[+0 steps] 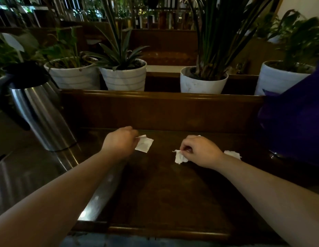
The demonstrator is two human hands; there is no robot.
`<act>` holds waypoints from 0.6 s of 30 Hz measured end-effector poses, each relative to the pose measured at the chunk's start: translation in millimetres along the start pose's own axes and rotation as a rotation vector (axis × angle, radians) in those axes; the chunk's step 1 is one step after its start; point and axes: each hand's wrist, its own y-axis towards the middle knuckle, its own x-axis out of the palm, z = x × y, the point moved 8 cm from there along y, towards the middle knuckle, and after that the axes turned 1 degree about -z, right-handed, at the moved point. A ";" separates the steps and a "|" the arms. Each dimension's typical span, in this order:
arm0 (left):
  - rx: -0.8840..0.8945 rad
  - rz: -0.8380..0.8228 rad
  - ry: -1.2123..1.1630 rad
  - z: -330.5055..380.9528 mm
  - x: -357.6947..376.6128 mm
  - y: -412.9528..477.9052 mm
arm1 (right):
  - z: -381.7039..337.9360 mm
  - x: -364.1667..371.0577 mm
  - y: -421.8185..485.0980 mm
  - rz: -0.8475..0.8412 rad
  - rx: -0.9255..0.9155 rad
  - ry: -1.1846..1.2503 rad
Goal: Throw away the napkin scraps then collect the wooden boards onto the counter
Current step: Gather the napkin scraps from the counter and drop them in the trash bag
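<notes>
Hands pinching napkin scraps: left hand flat scrap, right hand torn scrap; thermos left.

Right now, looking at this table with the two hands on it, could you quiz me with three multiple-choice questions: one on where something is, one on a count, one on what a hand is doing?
1. Where does the steel jug stand?
A. left of the hands
B. right of the hands
C. between the hands

2. How many white plant pots line the ledge behind the table?
A. two
B. four
C. six

3. What is the right hand doing?
A. lying flat
B. pinching a napkin scrap
C. holding a pot

Answers:
1. A, it rises at the left edge.
2. B, four rims show in a row.
3. B, fingertips close on torn white paper.
</notes>
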 end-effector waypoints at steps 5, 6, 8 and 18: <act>-0.033 -0.212 0.055 18.2 38.1 18.3 | 14.7 -1.9 -6.9 0.018 -0.002 0.010; -0.067 -0.253 0.057 16.1 46.3 18.3 | 18.5 -3.1 -7.9 0.019 0.000 0.010; -0.109 -0.276 0.052 12.5 55.0 18.4 | 28.2 -6.3 -9.1 0.023 0.015 0.013; 0.051 -0.183 -0.048 68.4 38.5 -5.7 | 96.0 -29.5 3.4 0.171 0.217 0.159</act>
